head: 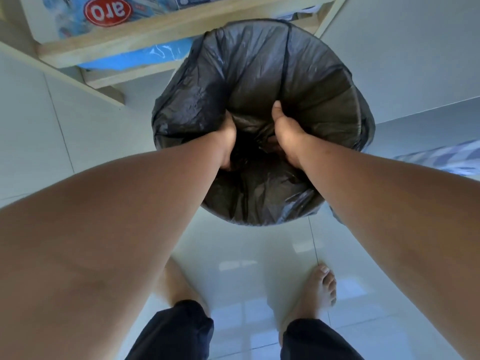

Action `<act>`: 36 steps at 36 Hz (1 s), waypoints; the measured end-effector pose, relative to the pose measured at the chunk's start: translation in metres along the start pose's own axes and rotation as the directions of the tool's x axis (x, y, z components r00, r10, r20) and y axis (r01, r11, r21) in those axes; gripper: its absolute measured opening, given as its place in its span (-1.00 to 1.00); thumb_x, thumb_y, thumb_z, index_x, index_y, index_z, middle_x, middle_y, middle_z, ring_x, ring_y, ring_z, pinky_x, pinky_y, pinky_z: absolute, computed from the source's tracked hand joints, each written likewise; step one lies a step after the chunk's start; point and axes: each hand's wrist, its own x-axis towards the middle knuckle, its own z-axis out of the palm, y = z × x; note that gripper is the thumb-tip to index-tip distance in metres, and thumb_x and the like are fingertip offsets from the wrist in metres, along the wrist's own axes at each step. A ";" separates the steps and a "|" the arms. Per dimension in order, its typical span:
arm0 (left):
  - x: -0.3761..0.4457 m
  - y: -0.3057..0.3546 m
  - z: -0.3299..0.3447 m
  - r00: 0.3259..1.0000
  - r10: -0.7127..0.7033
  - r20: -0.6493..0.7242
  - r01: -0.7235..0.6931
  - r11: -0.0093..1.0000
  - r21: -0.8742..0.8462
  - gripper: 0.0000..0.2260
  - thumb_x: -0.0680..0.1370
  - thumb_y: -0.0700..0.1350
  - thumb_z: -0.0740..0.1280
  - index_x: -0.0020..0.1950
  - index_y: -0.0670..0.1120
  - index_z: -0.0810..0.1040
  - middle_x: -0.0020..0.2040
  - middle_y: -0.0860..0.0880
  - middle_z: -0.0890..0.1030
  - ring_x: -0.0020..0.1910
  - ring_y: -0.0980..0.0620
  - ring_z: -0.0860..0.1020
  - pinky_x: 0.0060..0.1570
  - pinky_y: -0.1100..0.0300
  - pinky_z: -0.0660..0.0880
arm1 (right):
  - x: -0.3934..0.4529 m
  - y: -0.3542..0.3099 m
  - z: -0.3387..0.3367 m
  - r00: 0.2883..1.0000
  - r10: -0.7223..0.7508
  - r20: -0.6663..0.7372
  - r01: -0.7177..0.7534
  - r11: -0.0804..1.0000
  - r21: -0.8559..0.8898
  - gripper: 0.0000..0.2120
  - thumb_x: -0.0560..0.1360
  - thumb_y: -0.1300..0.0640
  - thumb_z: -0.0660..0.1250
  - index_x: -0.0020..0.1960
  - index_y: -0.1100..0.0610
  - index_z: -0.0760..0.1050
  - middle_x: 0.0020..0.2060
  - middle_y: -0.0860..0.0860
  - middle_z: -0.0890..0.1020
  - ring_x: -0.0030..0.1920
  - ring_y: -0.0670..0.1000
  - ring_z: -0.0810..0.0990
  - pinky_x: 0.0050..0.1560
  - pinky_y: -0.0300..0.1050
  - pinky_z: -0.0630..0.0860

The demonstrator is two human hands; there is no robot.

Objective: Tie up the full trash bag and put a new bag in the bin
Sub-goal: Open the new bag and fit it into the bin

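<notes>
Counts: two hands, one bin, one black bag visible, one wooden shelf unit, two bare feet.

Left side: wooden shelf unit point(109, 45), pale unfinished timber, flat slats. It holds a plastic-wrapped pack with a red oval label point(107, 11) and something blue in clear film point(135, 57) on the lower slat. The shelf's right end sits just behind the bin's far rim.

Centre: round bin point(363, 120) on the floor, lined with a thin black trash bag point(246, 61). Bag film is glossy, creased, semi-translucent; its edge is folded down over the rim all round. One seam line runs down the inside wall from the far rim.

Left hand point(227, 141) is down inside the bag, fingers buried in the film, so I cannot tell whether it is clenched or flat. Right hand point(285, 136) is also inside, just beside the left, thumb up against the inner wall, fingers curled into folds of plastic; grip looks closed on the bag. Hands are near each other but not touching. Both forearms block much of the near rim.

Below: glossy white tiled floor point(259, 255), left foot point(176, 287) mostly hidden by the arm, right foot point(319, 289), dark trouser cuffs point(181, 331).

Right edge: pale wall and a strip of blue-and-white patterned fabric point(441, 157).
</notes>
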 end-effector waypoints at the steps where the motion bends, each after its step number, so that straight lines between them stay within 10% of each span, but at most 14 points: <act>1: -0.004 0.001 -0.001 1.000 0.015 0.021 -0.015 1.000 0.005 -0.18 0.39 0.54 0.04 0.47 0.03 0.35 0.36 -0.12 0.50 0.30 -0.21 0.49 0.26 -0.09 0.45 | -0.005 -0.001 -0.002 1.000 -0.022 0.019 0.023 0.999 -0.033 -0.22 0.47 -0.45 -0.02 0.45 0.07 0.36 0.38 0.13 0.48 0.37 0.18 0.45 0.45 0.15 0.28; 7: -0.054 0.013 -0.019 0.993 0.105 0.060 -0.111 0.987 0.113 -0.20 0.48 0.44 0.10 0.57 -0.02 0.19 0.50 -0.17 0.34 0.44 -0.24 0.36 0.42 -0.18 0.30 | -0.049 -0.006 -0.024 0.979 -0.190 0.073 0.201 0.958 -0.206 -0.38 0.54 -0.32 0.04 0.48 -0.01 0.31 0.36 0.07 0.49 0.36 0.13 0.45 0.42 0.12 0.32; 12: -0.111 0.031 -0.038 0.865 0.460 0.202 -0.502 0.810 0.302 -0.47 0.62 0.21 0.15 0.46 -0.10 0.37 0.38 -0.10 0.52 0.04 0.02 0.61 -0.03 0.16 0.55 | -0.100 -0.020 -0.051 0.865 -0.502 0.031 0.460 0.765 -0.450 -0.52 0.57 -0.05 0.23 0.45 0.06 0.36 0.36 0.06 0.51 0.37 0.10 0.45 0.33 -0.11 0.33; 14: -0.128 0.033 -0.054 0.729 0.655 0.199 -0.679 0.656 0.330 -0.66 0.63 0.07 0.21 0.30 -0.09 0.52 0.22 -0.10 0.63 -0.11 0.09 0.64 -0.12 0.24 0.57 | -0.121 -0.024 -0.065 0.779 -0.627 0.014 0.548 0.669 -0.502 -0.59 0.57 0.09 0.23 0.41 0.10 0.41 0.21 0.07 0.62 0.24 0.06 0.55 0.25 -0.15 0.40; 18: -0.137 0.020 -0.096 0.164 0.983 0.080 -0.640 0.045 0.767 -0.74 0.56 0.03 0.25 0.12 -0.05 0.63 0.04 -0.12 0.62 0.02 -0.02 0.56 0.09 0.12 0.47 | -0.146 -0.017 -0.092 0.561 -0.807 -0.184 0.509 0.511 -0.693 -0.60 0.48 0.20 0.21 0.31 0.11 0.47 0.16 0.11 0.55 0.18 0.14 0.49 0.11 0.03 0.50; 20: -0.135 0.014 -0.109 0.222 0.975 0.015 -0.545 0.112 0.831 -0.67 0.57 0.08 0.25 0.23 -0.05 0.59 0.13 -0.17 0.56 0.15 -0.14 0.53 0.20 0.04 0.44 | -0.151 -0.008 -0.102 0.565 -0.784 -0.258 0.419 0.542 -0.728 -0.60 0.49 0.15 0.22 0.33 0.12 0.42 0.20 0.16 0.49 0.17 0.19 0.48 0.05 0.04 0.48; 23: -0.130 0.006 -0.116 0.416 0.909 0.016 -0.510 0.218 0.832 -0.68 0.59 0.10 0.23 0.21 -0.04 0.59 0.08 -0.14 0.64 0.11 -0.16 0.58 0.14 -0.01 0.51 | -0.146 0.006 -0.110 0.798 -0.509 -0.322 0.203 0.731 -0.651 -0.52 0.53 -0.10 0.23 0.34 0.16 0.36 0.22 0.18 0.54 0.16 0.23 0.55 0.01 -0.03 0.45; 26: -0.125 -0.002 -0.114 0.336 0.941 0.047 -0.503 0.136 0.854 -0.73 0.61 0.02 0.22 0.03 -0.15 0.58 -0.12 -0.18 0.66 -0.04 -0.25 0.58 -0.05 -0.03 0.52 | -0.137 0.022 -0.108 0.928 -0.289 -0.237 0.106 0.812 -0.574 -0.52 0.58 -0.17 0.14 0.18 0.24 0.47 0.00 0.19 0.64 -0.19 0.15 0.67 -0.18 -0.11 0.62; 28: -0.121 -0.003 -0.112 0.298 0.954 0.023 -0.486 0.131 0.864 -0.69 0.63 -0.05 0.19 -0.24 -0.19 0.45 -0.32 -0.18 0.53 -0.20 -0.27 0.53 -0.23 0.05 0.37 | -0.131 0.031 -0.106 0.925 -0.314 -0.213 0.149 0.818 -0.555 -0.56 0.64 -0.10 0.06 0.10 0.25 0.49 -0.08 0.16 0.64 -0.40 0.00 0.58 -0.46 -0.28 0.48; 32: -0.117 -0.003 -0.113 0.412 0.905 -0.106 -0.578 0.350 0.738 -0.58 0.61 -0.03 0.24 -0.40 -0.19 0.30 -0.45 -0.11 0.35 -0.34 -0.10 0.36 -0.29 0.16 0.22 | -0.119 0.043 -0.107 0.855 -0.467 -0.225 0.266 0.768 -0.582 -0.46 0.67 -0.09 -0.05 -0.02 0.28 0.53 -0.18 0.17 0.61 -0.28 0.07 0.55 -0.21 -0.20 0.47; 36: -0.113 0.003 -0.119 0.623 0.750 -0.222 -0.583 0.635 0.508 -0.59 0.58 0.07 0.28 -0.20 -0.29 0.55 -0.19 -0.34 0.59 -0.19 -0.27 0.59 -0.10 0.01 0.61 | -0.115 0.048 -0.111 0.824 -0.525 -0.214 0.322 0.744 -0.585 -0.47 0.67 -0.10 -0.08 -0.18 0.21 0.46 -0.28 0.13 0.54 -0.26 0.08 0.52 -0.20 -0.16 0.41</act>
